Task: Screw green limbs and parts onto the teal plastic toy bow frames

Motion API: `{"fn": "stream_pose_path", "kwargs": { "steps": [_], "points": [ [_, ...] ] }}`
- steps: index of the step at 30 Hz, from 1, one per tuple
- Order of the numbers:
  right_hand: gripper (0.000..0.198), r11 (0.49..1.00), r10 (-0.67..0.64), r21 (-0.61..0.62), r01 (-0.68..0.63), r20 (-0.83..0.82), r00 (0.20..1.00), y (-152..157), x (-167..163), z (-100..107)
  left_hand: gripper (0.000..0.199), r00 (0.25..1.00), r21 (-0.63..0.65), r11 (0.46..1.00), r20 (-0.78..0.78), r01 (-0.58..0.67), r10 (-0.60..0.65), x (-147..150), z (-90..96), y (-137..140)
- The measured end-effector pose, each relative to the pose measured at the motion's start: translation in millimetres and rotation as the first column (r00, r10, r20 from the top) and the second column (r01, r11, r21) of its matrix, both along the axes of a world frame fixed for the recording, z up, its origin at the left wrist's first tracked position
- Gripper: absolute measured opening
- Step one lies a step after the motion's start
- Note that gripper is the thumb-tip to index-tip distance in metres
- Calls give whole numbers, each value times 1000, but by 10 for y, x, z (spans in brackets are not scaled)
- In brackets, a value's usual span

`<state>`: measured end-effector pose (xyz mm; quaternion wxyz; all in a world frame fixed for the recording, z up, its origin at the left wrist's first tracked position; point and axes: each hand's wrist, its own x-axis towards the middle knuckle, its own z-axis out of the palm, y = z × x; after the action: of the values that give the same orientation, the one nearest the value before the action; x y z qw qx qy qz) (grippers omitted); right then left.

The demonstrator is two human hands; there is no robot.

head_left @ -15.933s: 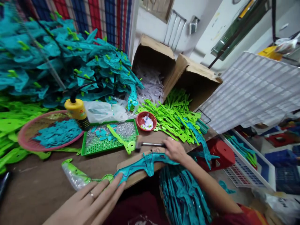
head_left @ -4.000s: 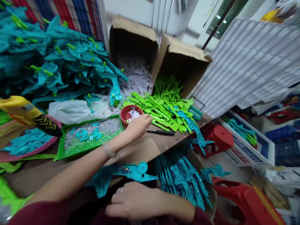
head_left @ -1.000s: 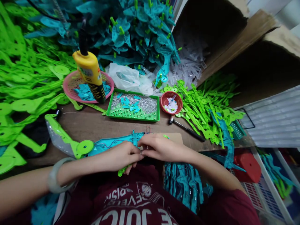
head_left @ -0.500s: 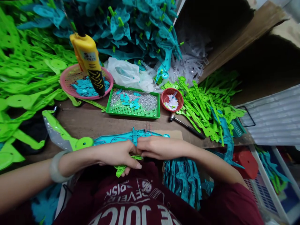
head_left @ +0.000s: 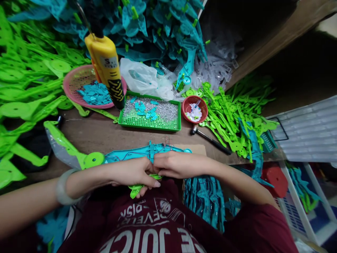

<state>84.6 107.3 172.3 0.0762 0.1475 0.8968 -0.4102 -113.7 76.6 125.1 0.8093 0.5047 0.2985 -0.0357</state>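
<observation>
Green part (head_left: 135,190) in left hand (head_left: 133,171), between shirt (head_left: 163,228) and edge of table (head_left: 84,130).

Seven o'clock: lime-green piece (head_left: 135,192). Turquoise frame (head_left: 126,154), brown counter (head_left: 84,130). Ten: yellow tool (head_left: 101,52), black-patterned grip (head_left: 116,92). Six: maroon shirt (head_left: 155,223), white lettering.

A brown worktable (head_left: 81,130) extends from nine to three o'clock. A white ribbed panel (head_left: 308,130) stands at three o'clock; a red stool (head_left: 275,181) sits at four o'clock.
</observation>
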Motion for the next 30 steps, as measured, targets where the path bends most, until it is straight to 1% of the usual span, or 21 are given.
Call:
{"fn": "stream_pose_path", "kwargs": {
  "steps": [3,6,10,13,16,17,21,23,25,27,29,30],
  "points": [
    [10,1000,-20,18,19,8,1000,-19,-7,-27,24,1000,30,999,1,19,-19,-2,-35,0],
    [8,998,-62,2,62,24,998,-31,-22,-44,27,999,80,996,-25,42,-40,6,-66,-11],
    [8,994,-111,-15,111,39,993,-37,-18,-40,35,995,172,985,-91,-15,31,42,-116,-76],
    [8,989,-151,6,151,55,987,-33,29,-27,42,986,223,971,-123,-83,113,92,-151,-135],
    [11,974,-224,59,220,69,972,-6,94,-29,45,970,168,968,-126,-185,207,150,-165,-181],
    [12,969,-244,60,240,63,968,8,112,-35,45,966,146,967,-122,-209,227,166,-162,-192],
    [7,966,-259,-14,259,-2,966,53,144,-59,47,967,108,968,-100,-226,236,193,-110,-214],
    [6,965,-262,-10,262,-24,965,59,152,-46,50,963,110,965,-101,-240,251,194,-77,-217],
    [5,958,-283,24,284,-35,958,65,173,-4,52,954,110,957,-105,-268,279,198,-57,-222],
    [14,940,-331,73,333,-38,943,88,218,64,53,943,80,948,-107,-309,316,210,-59,-233],
    [26,920,-370,131,369,-21,929,133,281,150,51,931,3,935,-83,-355,354,230,-81,-250],
    [28,912,-381,161,376,-4,925,160,315,195,50,931,-39,931,-63,-363,360,240,-98,-259]
  ]
}}
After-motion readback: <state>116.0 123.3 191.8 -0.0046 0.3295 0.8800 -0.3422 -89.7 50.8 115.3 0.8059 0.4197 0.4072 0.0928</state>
